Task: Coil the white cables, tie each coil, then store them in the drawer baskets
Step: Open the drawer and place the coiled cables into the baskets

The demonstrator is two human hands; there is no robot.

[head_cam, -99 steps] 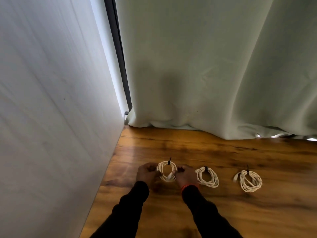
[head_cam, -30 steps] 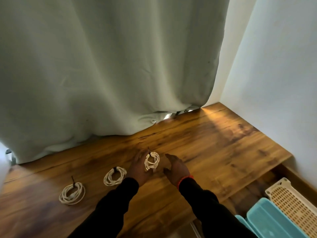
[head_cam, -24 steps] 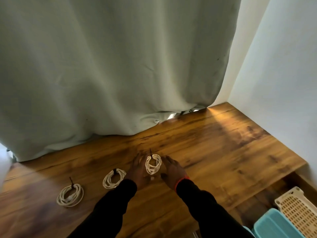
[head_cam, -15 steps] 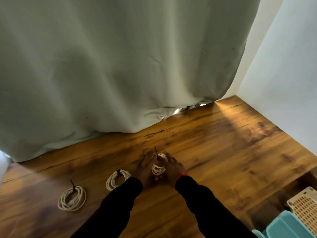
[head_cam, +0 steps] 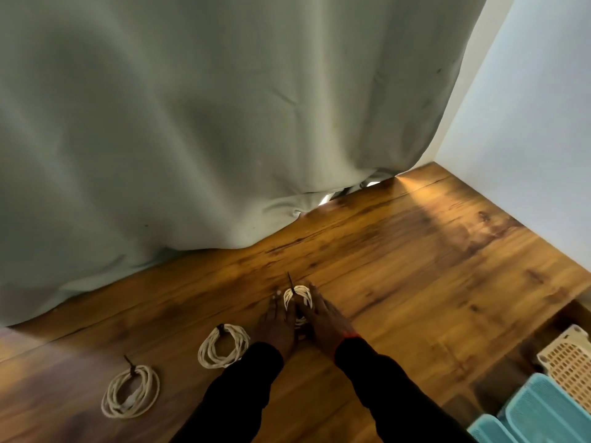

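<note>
Three tied white cable coils lie on the wooden tabletop (head_cam: pixel 415 266). The right coil (head_cam: pixel 298 294), with a dark tie sticking up at its top, sits squeezed between my two hands. My left hand (head_cam: pixel 276 324) presses its left side and my right hand (head_cam: pixel 324 324) its right side, both with fingers stretched forward. The lower part of this coil is hidden between my palms. The middle coil (head_cam: pixel 224 346) lies just left of my left wrist. Further left and nearer to me, the left coil (head_cam: pixel 130 391) rests untouched.
A grey-green curtain (head_cam: pixel 224 123) hangs along the back of the table. A pale wall (head_cam: pixel 527 123) closes the right side. Below the table's right front edge sit a cream perforated basket (head_cam: pixel 572 362) and a teal basket (head_cam: pixel 543 410).
My hands left the first coil and moved to the rightmost one. Over the last second they closed in from both sides and now squeeze it narrower. The view has swung right.
</note>
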